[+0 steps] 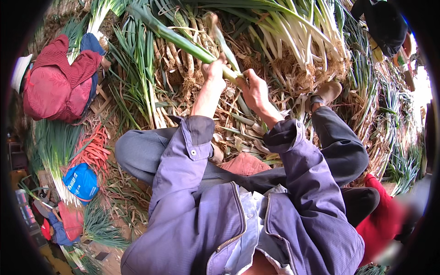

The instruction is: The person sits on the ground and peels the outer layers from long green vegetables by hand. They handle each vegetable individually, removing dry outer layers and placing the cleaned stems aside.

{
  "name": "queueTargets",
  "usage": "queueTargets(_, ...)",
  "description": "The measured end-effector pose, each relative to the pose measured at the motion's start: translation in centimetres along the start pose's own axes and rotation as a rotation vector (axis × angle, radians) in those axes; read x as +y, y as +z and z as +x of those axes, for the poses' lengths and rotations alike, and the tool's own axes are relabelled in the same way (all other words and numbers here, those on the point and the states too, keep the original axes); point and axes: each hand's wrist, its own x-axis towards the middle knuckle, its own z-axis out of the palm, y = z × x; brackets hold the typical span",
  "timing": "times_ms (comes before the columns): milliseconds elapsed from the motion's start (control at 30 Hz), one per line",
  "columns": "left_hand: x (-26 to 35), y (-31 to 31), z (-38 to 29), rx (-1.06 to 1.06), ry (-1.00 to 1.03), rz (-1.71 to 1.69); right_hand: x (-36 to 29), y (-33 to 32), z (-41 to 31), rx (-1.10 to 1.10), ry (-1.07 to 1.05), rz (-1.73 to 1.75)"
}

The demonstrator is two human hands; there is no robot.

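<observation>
A long green onion (187,48) slants across in front of me, its green leaves pointing to the upper left. My left hand (213,71) is wrapped around its pale stalk. At the stalk's lower end, the fingers of my right hand (255,90) are closed on an outer leaf (225,46) that splits away from it; the exact pinch is partly hidden. Unpeeled onions with dry brown skins and roots (175,62) lie just beyond. Cleaner white-stalked onions (292,44) are heaped to the upper right. Dry peelings (240,137) cover the ground beneath my hands.
A person in a red top (55,82) sits at left among onion bundles. Red strips (92,147) and a blue bag (81,182) lie below that person. Another person's red sleeve (378,213) is close at my right. More onions (364,103) line the right side.
</observation>
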Motion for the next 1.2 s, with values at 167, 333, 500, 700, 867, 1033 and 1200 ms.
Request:
queueTargets(167, 1.3, -2.0, 2.9, 0.043, -0.022, 0.008, 3.1, -3.0, -2.6, -0.286, 0.252, -0.201)
queueTargets(333, 2.3, -4.5, 5.1, -0.387, 0.073, -0.203, 10.9, -5.9, -4.7, -0.358, 0.288, -0.352)
queueTargets(500, -0.5, -2.9, 3.5, -0.538, 0.186, -0.280, -0.3, -1.8, 4.9, -0.303, 0.412, 0.289)
queueTargets(700, 0.3, -2.4, 1.5, -0.661, 0.154, -0.362, -2.8, 1.6, 6.3, -0.107, 0.306, 0.613)
queueTargets(867, 0.2, -2.9, 2.2, -0.597, 0.118, -0.322, -1.7, 1.4, 3.1, -0.022, 0.294, 0.599)
queueTargets(1033, 4.1, -3.5, 5.1, -0.688, 0.133, -0.226, 0.5, -1.7, -3.3, -0.029, 0.202, 0.592)
queueTargets(1200, 5.8, -2.7, 5.2, -0.737, 0.078, -0.293, -2.8, -2.3, 0.6, -0.226, 0.156, 0.388)
